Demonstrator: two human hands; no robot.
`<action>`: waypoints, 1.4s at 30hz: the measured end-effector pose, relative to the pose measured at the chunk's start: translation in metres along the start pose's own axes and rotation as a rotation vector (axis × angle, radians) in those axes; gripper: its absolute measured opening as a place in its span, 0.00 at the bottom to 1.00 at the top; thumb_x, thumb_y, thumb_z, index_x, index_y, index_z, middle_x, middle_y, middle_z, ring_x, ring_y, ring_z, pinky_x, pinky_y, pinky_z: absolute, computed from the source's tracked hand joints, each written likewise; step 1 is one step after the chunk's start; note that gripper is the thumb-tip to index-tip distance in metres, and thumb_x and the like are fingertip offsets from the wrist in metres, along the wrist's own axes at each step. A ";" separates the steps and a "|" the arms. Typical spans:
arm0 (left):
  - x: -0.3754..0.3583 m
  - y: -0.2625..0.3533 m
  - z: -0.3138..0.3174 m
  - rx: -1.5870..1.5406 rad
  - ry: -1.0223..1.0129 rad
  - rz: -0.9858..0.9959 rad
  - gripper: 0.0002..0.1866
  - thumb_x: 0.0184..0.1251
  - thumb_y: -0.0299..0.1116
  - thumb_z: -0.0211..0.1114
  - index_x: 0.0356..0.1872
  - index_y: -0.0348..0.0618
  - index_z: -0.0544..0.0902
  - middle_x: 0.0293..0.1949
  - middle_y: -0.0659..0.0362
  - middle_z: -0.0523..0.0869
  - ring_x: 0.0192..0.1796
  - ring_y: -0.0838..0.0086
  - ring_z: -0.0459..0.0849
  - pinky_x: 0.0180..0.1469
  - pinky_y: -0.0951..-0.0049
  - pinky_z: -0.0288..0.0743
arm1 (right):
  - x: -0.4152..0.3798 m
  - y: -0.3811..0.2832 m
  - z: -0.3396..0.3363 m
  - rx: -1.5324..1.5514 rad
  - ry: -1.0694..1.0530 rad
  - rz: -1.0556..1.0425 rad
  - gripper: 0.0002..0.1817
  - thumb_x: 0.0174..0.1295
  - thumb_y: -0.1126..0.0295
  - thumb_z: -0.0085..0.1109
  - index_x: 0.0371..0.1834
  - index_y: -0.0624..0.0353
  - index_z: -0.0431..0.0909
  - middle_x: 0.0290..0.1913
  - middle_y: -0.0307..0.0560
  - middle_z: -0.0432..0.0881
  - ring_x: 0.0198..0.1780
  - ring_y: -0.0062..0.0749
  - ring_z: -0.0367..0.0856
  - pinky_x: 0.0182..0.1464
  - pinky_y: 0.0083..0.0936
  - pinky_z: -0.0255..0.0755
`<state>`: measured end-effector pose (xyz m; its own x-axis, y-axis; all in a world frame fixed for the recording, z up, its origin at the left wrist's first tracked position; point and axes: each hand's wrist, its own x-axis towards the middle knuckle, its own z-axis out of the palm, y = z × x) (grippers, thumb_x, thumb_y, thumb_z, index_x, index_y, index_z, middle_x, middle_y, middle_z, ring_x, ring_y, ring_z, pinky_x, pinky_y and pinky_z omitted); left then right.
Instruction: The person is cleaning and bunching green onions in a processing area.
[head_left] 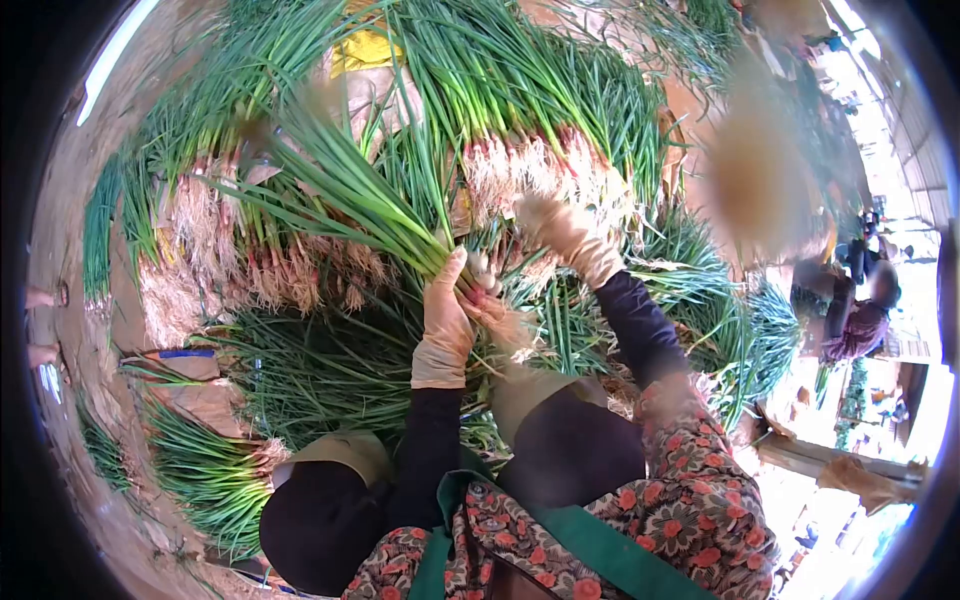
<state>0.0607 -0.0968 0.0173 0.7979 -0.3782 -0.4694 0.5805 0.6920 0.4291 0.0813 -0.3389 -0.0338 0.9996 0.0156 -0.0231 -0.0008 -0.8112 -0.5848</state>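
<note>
My left hand [446, 325], in a pale glove, is closed around a bunch of spring onions [385, 205]. Their green leaves fan up and to the left, and the pinkish bulbs and roots point down to the right. To the right of the bunch is my right hand [572, 238], also gloved. Its fingers are smeared by motion in front of the roots of a large heap of spring onions [530, 165], so I cannot make out whether they grip anything.
More spring onions with long roots [200, 225] lie at the left. Loose green leaves [320, 370] cover the ground before my knees. A tied-looking bundle [205, 470] lies lower left. Yellow cloth [365, 50] shows at the back. A person [860, 320] is at the far right.
</note>
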 end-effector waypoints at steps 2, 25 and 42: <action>0.008 -0.007 -0.024 -0.140 -0.127 -0.173 0.17 0.68 0.37 0.58 0.56 0.45 0.75 0.23 0.64 0.76 0.25 0.75 0.78 0.31 0.68 0.79 | 0.022 0.012 -0.028 -0.381 0.066 0.244 0.20 0.63 0.65 0.52 0.58 0.57 0.73 0.51 0.51 0.80 0.46 0.35 0.81 0.47 0.31 0.75; 0.010 -0.013 -0.023 0.129 0.186 -0.047 0.13 0.67 0.39 0.60 0.40 0.37 0.81 0.22 0.61 0.79 0.19 0.79 0.75 0.19 0.79 0.69 | -0.048 -0.096 0.006 -0.061 -0.353 -0.084 0.19 0.63 0.61 0.56 0.57 0.49 0.75 0.47 0.48 0.82 0.48 0.37 0.81 0.51 0.30 0.75; 0.002 0.046 -0.048 -0.504 -0.322 0.043 0.17 0.72 0.39 0.53 0.60 0.50 0.73 0.21 0.71 0.62 0.22 0.84 0.62 0.33 0.76 0.66 | 0.080 -0.025 -0.047 0.579 0.227 0.212 0.29 0.62 0.75 0.55 0.67 0.60 0.59 0.60 0.47 0.73 0.55 0.30 0.75 0.57 0.26 0.70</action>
<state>0.0811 -0.0366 -0.0008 0.8736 -0.4566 -0.1683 0.4611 0.8873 -0.0139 0.1623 -0.3449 0.0166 0.9570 -0.2855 -0.0512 -0.1501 -0.3364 -0.9297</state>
